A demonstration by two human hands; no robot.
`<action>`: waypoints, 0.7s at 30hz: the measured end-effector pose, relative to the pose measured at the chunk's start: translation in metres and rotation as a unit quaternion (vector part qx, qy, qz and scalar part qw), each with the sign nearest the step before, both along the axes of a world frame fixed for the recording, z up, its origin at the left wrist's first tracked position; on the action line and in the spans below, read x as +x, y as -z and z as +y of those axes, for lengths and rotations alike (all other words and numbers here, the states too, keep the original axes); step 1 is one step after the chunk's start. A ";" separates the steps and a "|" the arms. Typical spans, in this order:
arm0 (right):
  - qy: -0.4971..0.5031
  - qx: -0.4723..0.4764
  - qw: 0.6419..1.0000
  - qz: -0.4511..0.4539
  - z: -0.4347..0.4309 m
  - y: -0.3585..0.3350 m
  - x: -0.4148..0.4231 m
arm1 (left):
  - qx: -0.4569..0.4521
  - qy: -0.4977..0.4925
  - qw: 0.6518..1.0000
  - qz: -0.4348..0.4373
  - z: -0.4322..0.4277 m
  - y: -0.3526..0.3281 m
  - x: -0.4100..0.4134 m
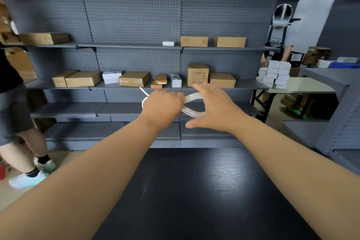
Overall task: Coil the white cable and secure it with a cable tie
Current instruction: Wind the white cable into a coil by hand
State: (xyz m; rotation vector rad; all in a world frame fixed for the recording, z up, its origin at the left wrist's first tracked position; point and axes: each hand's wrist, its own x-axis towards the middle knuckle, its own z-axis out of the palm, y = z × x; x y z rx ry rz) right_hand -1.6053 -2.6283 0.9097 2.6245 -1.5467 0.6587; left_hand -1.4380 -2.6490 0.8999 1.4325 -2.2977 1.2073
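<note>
Coiled white cable (pixel 194 113) grasped in clenched left hand (pixel 163 106), right hand (pixel 213 110) released, loop between its thumb and spread fingers, in the air by far edge of desk (pixel 194 191).

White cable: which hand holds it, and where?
Left hand grips the white cable at the coil's pinched middle; right hand open beside it, holding nothing.

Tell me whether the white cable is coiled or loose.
Coiled. The white cable lies in several bunched loops, pinched into a figure-eight where the left hand grips it; one end sticks out. No tie is visible.
</note>
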 end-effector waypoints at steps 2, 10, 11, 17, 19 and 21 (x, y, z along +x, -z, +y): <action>0.018 -0.014 0.992 0.122 -0.003 0.002 0.004 | -0.005 0.022 1.000 0.005 -0.006 0.005 -0.002; 0.045 -0.027 0.981 0.185 -0.011 0.004 0.010 | 0.020 0.041 0.999 0.010 0.002 0.016 -0.012; 0.042 -0.030 0.982 0.181 -0.011 0.005 0.009 | 0.016 0.045 0.999 0.013 0.002 0.018 -0.011; 0.035 -0.081 0.968 0.237 -0.017 0.010 0.005 | -0.006 0.062 0.997 0.035 0.007 0.022 -0.010; 0.034 -0.082 0.967 0.237 -0.019 0.011 0.002 | -0.008 0.063 0.996 0.055 0.007 0.025 -0.007; 0.035 -0.069 0.970 0.230 -0.018 0.011 -0.001 | 0.003 0.060 0.996 0.072 0.008 0.027 -0.004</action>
